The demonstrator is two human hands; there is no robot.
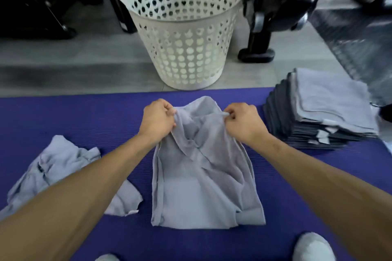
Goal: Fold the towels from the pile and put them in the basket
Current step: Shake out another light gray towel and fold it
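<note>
Two hands are engaged on one grey towel (203, 176), which lies on the purple mat (63, 112) directly in front of me. Left hand (158, 119) pinches the far left corner; right hand (244, 122) pinches the far right corner, fingers curled round the cloth in both cases. The far edge is lifted clear of the mat and sags between the two grips; the near part lies flat, partly doubled.

Handling assessment: the fabric is thin, soft and light, with no stiffness (it droops wherever it is unsupported). Corners and hems are the sound places to hold; a grip mid-panel would only bunch it. Slipping looks unlikely, but creasing is a risk unless the edge is kept taut.

Other items noted: a crumpled towel (61, 167) on the mat to my left, a stack of towels (322, 116) to my right, and the white perforated basket (182, 34) on the floor beyond the mat, well apart from the towel in hand. No towel shows inside it.
</note>
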